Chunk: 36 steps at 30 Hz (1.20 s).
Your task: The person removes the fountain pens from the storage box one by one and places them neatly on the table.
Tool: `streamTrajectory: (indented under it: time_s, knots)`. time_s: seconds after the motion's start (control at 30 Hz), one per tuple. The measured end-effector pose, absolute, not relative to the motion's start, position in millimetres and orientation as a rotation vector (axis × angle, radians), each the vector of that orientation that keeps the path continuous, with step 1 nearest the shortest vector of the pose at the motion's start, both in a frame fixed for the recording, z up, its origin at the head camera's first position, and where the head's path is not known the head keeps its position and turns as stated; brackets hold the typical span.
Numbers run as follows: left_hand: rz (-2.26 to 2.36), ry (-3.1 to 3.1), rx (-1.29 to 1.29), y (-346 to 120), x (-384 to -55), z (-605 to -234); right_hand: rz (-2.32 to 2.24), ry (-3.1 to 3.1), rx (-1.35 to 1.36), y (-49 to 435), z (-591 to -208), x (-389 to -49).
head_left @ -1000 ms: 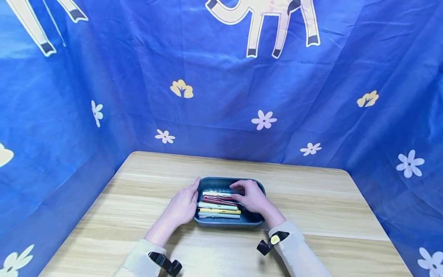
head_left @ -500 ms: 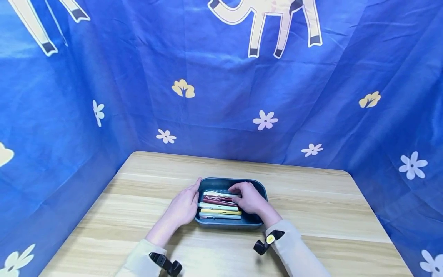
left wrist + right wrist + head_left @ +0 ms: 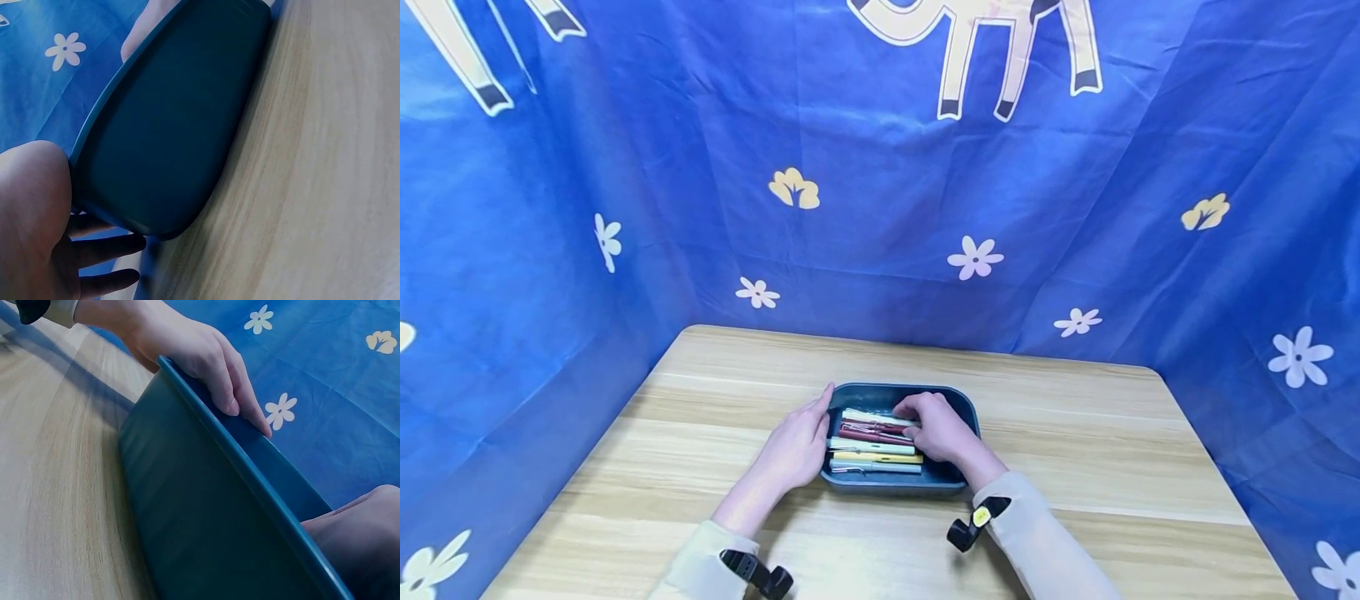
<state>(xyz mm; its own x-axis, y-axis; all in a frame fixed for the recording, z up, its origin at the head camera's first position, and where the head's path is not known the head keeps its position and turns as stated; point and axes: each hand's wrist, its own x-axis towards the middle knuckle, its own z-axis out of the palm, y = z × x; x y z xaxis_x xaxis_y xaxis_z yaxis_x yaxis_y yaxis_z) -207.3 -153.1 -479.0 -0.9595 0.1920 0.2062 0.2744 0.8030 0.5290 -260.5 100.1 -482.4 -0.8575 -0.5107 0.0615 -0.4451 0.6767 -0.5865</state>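
Observation:
A dark teal box (image 3: pixel 940 477) stands on the table with several pens lying side by side in it. My left hand (image 3: pixel 796 442) holds its left end, thumb over the rim and other fingers along the outside in the left wrist view. Inside, my right hand (image 3: pixel 943 429) has thumb and index finger around the right end of the rearmost pen, a whitish one (image 3: pixel 868 416). Before that pen lie dark red pens (image 3: pixel 872 433), a pale mint pen (image 3: pixel 872 447), a yellow pen (image 3: pixel 880 457) and a light blue pen (image 3: pixel 880 467). The box's wall hides the pens in both wrist views.
The light wood table (image 3: pixel 1075 433) extends around the box on all sides. A blue cloth (image 3: pixel 865 250) printed with flowers and animal legs hangs behind it and at both sides. Each sleeve carries a black wrist strap with a camera (image 3: pixel 775 581).
The rearmost whitish pen has shifted slightly back, its left end turned away from the red pens. My right hand's fingers have drawn a little closer together, while the left hand stays at the box.

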Motion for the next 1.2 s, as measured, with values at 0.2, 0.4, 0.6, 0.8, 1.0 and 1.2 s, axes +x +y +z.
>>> streamTrajectory:
  time_s: [0.2, 0.4, 0.6, 0.8, 1.0, 1.2]
  knots:
    - [-0.862, -2.852, -0.363, -153.5, -207.4, -478.1, -0.981, 2.781, -0.773, 99.4, -483.3, -262.6]
    - [-0.869, -2.855, -0.359, -153.6, -206.9, -477.4, -1.007, 2.819, -0.769, 100.1, -483.0, -261.0]
    - [-0.868, -2.852, -0.371, -153.8, -207.0, -477.7, -1.152, 2.825, -0.773, 101.3, -480.1, -257.9]
    - [-0.892, -2.843, -0.395, -154.1, -207.1, -476.7, -1.304, 2.814, -0.740, 103.0, -480.7, -257.9]
    - [-1.000, -2.831, -0.424, -154.8, -207.9, -474.9, -1.411, 2.762, -0.741, 104.4, -483.5, -258.3]
    - [-1.052, -2.820, -0.433, -155.0, -208.8, -475.4, -1.482, 2.737, -0.692, 104.8, -483.2, -256.2]
